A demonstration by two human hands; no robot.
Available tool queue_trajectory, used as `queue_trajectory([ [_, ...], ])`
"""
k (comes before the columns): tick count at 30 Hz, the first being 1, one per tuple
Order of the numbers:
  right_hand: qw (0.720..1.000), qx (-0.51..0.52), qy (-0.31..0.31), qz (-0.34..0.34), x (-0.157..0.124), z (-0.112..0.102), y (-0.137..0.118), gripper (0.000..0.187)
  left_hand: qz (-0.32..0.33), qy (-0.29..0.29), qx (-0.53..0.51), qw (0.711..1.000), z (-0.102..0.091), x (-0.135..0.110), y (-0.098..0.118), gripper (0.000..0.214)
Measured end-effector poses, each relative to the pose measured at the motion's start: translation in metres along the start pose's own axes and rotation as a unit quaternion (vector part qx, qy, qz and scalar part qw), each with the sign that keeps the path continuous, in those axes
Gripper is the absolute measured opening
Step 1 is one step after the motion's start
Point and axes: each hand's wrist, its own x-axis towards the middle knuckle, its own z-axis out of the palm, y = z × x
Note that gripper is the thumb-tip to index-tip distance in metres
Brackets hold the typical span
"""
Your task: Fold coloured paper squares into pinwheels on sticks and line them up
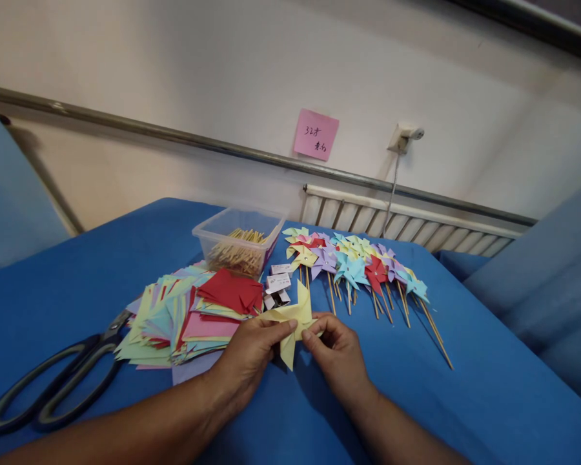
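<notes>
Both my hands hold a yellow paper pinwheel (293, 318) just above the blue table (465, 400). My left hand (252, 358) pinches its left side with thumb and fingers closed. My right hand (337, 356) pinches the middle of the pinwheel from the right. The paper's folded points stick out above and below my fingers. No stick shows on it.
A pile of coloured paper squares (188, 316) lies left of my hands, with large black scissors (53, 387) further left. Behind stand a clear tub of wooden sticks (237, 242), small white boxes (277, 287) and a row of finished pinwheels (358, 265). A pink note (315, 134) hangs on the wall.
</notes>
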Motion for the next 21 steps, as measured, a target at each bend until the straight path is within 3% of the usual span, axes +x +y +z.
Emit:
queue_trajectory([
  [10, 0.999, 0.042, -0.001, 0.028, -0.003, 0.003, 0.0, 0.019, -0.003, 0.003, 0.006, 1.0, 0.002, -0.002, 0.002, 0.015],
  [15, 0.995, 0.082, 0.045, 0.018, -0.001, -0.002, -0.004, 0.043, -0.006, -0.024, 0.001, 1.0, 0.004, -0.005, 0.003, 0.023],
  [21, 0.993, 0.104, -0.04, 0.033, -0.003, -0.001, -0.013, 0.039, 0.002, -0.022, 0.041, 0.999, 0.002, -0.005, 0.0, 0.024],
])
